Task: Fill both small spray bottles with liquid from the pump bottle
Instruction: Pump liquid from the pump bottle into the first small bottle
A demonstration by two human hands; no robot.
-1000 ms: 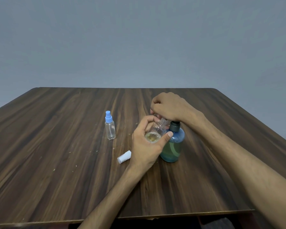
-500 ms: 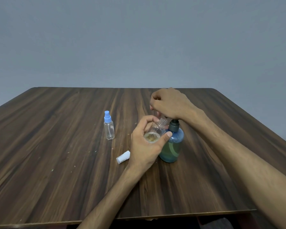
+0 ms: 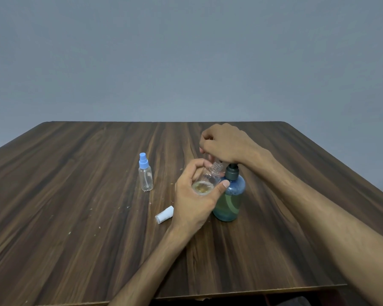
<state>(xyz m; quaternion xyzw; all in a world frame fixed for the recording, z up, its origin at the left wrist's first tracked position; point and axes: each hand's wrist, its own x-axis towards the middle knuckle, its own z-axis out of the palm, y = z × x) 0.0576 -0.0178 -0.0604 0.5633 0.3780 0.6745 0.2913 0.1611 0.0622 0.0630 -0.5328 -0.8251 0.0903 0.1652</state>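
Landmark: pump bottle, blue-green, upright on the counter, right of centre; liquid inside reaches well up its body.

Second spray bottle: well left of the pump bottle, upright, blue sprayer screwed on. Looks clear and empty. Judged untouched; its fill is still to do.

White cap: lies on its side on the counter, near the pump bottle's left, just beside the left wrist. Probably the cover of the bottle in hand; cannot confirm.

Left hand: fingers and thumb curled round the open spray bottle, held tilted, touching the pump bottle's left shoulder, threaded neck aimed up under the pump head.

Open spray bottle, contents: a little yellowish liquid pooled at the bottom, most of the body clear. Judged early in its fill.

Right hand: on top of the pump bottle, fingers curled down over the pump head; spout hidden beneath it.

Done: first bottle opened, some liquid in.

Left: finish this fill, close it, then open, fill and close the second.
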